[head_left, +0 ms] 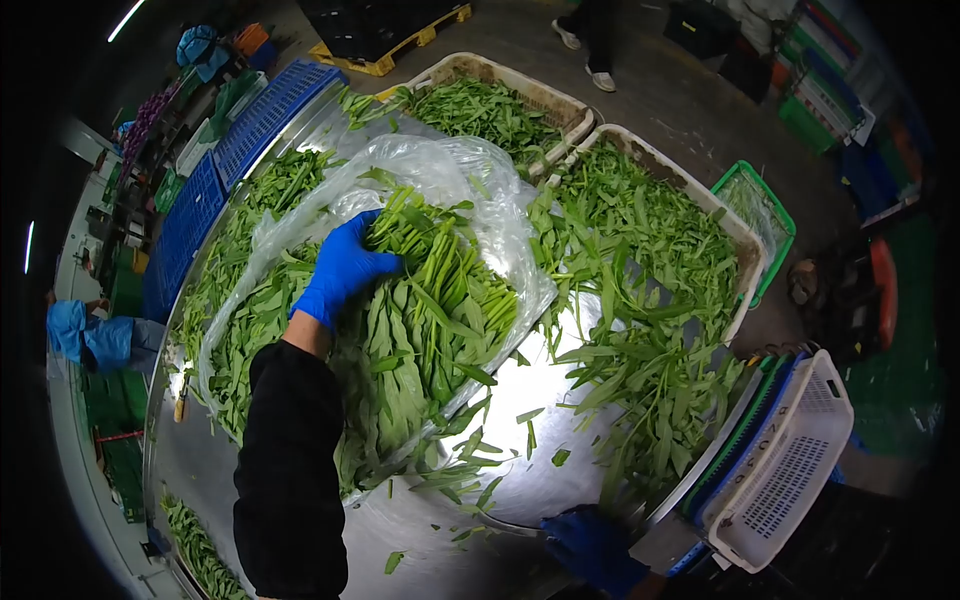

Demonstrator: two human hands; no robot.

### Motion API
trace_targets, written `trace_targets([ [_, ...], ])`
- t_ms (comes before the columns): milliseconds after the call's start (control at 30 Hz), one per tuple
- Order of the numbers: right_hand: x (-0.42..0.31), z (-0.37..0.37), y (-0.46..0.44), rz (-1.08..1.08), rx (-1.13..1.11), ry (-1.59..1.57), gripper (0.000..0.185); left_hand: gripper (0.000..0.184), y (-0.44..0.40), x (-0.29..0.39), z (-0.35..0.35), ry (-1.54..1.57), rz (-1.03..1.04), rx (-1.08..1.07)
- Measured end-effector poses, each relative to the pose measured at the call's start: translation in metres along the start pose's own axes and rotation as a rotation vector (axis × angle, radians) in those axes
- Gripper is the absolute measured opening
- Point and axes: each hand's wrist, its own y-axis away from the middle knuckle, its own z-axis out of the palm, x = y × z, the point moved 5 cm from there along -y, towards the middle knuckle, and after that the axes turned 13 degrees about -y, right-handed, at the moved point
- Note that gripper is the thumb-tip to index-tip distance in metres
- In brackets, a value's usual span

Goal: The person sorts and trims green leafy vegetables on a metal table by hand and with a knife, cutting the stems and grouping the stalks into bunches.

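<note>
My left hand (345,268), in a blue glove, grips the upper left side of a thick bundle of leafy greens (430,310) with long narrow leaves and pale cut stems. The bundle lies on a clear plastic bag (440,160) spread open on the metal table. Lower down, my right hand (590,548), also blue-gloved and in shadow, is closed near the table's front edge. A thin, dark, blade-like tool (510,525) reaches left from its fingers; the handle is hidden. Loose leaves (475,455) are scattered between the hands.
Greens fill two pale crates (690,185) (500,68) at the table's far side, some spilling over the metal surface (400,550). Stacked baskets (785,465) stand at right, blue crates (270,120) at left. A wooden-handled tool (180,408) lies leftward. People stand beyond.
</note>
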Motion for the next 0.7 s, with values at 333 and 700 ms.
trace_targets([
  [333,-0.08,-0.105,-0.173,-0.292,0.535,-0.321,0.051,0.083,0.004,0.013,0.019,-1.122,0.117,0.037],
  [700,-0.061,-0.059,-0.204,-0.21,0.456,-0.36,0.044,0.094,0.013,0.032,0.041,-1.062,-0.084,-0.088],
])
